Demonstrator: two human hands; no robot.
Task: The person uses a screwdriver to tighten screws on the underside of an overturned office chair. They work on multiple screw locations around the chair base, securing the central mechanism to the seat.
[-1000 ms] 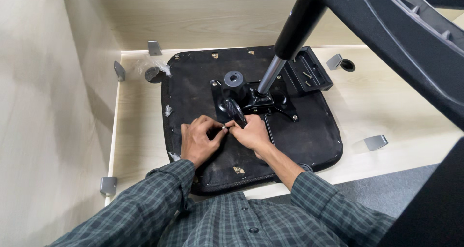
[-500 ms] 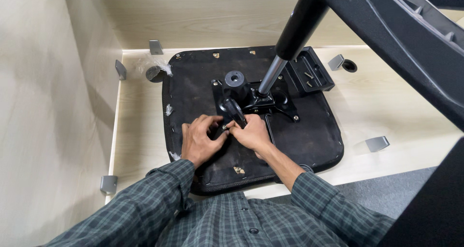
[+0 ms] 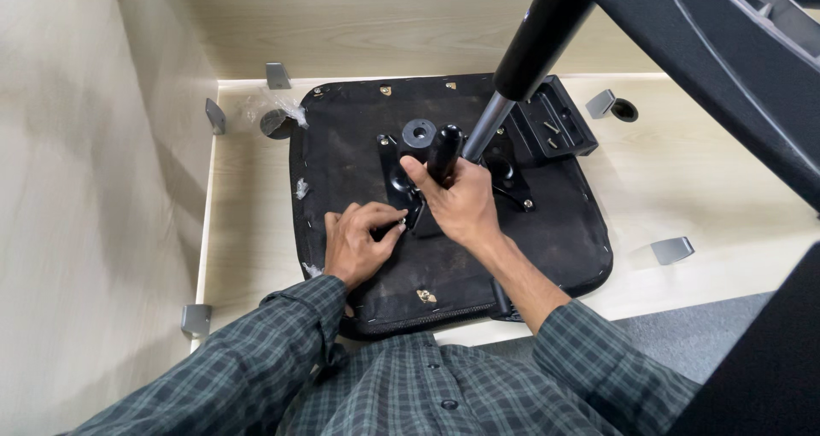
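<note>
- Pale wood-grain panels wall in the scene: a floor panel lying flat, a side wall on the left and a back wall beyond, with grey metal brackets fixed along the edges and one more bracket lying on the right.
- Upside down on the floor panel lies a black chair seat, its fabric underside facing up, with small brass fittings near its rim.
- At the middle of the seat sits a black metal mechanism plate, with a round black knob just behind it.
- A grey gas-lift column rises at a slant from the mechanism into a thicker black tube, which joins the black chair base crossing the upper right corner.
- The person's right hand is curled in a fist around a black lever handle, which stands nearly upright just beside the column.
- The person's left hand rests on the seat at the plate's near edge, fingertips drawn together and pinching a small metal part; what kind of part is too small to tell.
- Both hands lie close together, near but apart.
- Dark green plaid sleeves cover both forearms at the bottom.
- A round cable hole shows at the back right, and a scrap of clear plastic lies by the back left corner.
</note>
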